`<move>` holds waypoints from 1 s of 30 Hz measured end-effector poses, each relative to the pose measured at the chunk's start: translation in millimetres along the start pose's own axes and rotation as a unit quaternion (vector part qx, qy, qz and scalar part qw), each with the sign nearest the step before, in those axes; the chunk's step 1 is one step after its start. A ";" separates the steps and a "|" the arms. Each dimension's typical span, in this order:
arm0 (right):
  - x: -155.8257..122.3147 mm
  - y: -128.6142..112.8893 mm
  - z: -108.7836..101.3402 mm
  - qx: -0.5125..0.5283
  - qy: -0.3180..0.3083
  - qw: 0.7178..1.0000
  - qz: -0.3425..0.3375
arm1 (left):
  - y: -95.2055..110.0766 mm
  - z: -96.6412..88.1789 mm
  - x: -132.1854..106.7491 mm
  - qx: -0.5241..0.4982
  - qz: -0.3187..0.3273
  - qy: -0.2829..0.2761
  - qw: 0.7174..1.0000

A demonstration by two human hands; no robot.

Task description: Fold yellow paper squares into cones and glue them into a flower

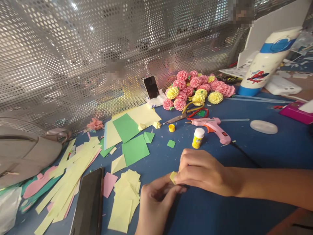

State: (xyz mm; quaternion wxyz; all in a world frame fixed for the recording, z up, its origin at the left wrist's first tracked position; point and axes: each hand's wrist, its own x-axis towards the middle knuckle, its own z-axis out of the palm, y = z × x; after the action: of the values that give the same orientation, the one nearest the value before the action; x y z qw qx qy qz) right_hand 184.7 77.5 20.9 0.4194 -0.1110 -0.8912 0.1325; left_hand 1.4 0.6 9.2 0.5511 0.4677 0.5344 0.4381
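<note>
Between my two hands is a small folded piece of yellow paper (173, 177). My left hand (156, 199) is closed around its lower side, thumb and fingers pinching. My right hand (201, 171) grips it from above and to the right with bent fingers. Most of the paper is hidden by the fingers. Left of my left hand lies a pile of pale yellow paper squares (123, 202), with a pink square (110, 184) beside it. A white-capped glue bottle (198, 138) stands just beyond my right hand.
A pink glue gun (214, 127), scissors (179, 118) and a yellow cap (171, 128) lie farther back. Pink and yellow paper flowers (188, 88) are heaped near the perforated metal screen (73, 58). A phone (88, 202), paper strips (70, 176) and green sheets (135, 150) lie left; a bottle (266, 65) stands right.
</note>
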 end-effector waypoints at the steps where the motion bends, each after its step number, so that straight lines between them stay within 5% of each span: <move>1: 0.7 -0.5 -0.7 0.001 -0.006 1.000 -0.004 | 0.9 0.7 -0.9 0.008 0.002 0.021 1.000; 10: 2.9 1.7 -5.2 -0.018 0.023 1.000 -0.006 | -1.9 -1.7 -4.1 0.065 0.036 0.093 0.993; 23: 3.5 -0.9 -6.6 -0.034 -0.009 0.999 0.005 | -2.1 -5.1 -3.9 0.153 0.067 0.085 0.982; 30: 0.4 1.4 3.7 -0.045 -0.038 0.996 0.073 | -6.5 -2.6 5.3 0.061 0.014 0.038 0.997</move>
State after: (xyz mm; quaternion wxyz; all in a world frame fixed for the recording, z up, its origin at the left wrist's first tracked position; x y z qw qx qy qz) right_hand 181.6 78.4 18.5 0.3694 -0.1895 -0.9009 0.1264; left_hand -1.0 4.8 1.9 0.4947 0.4911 0.5739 0.4298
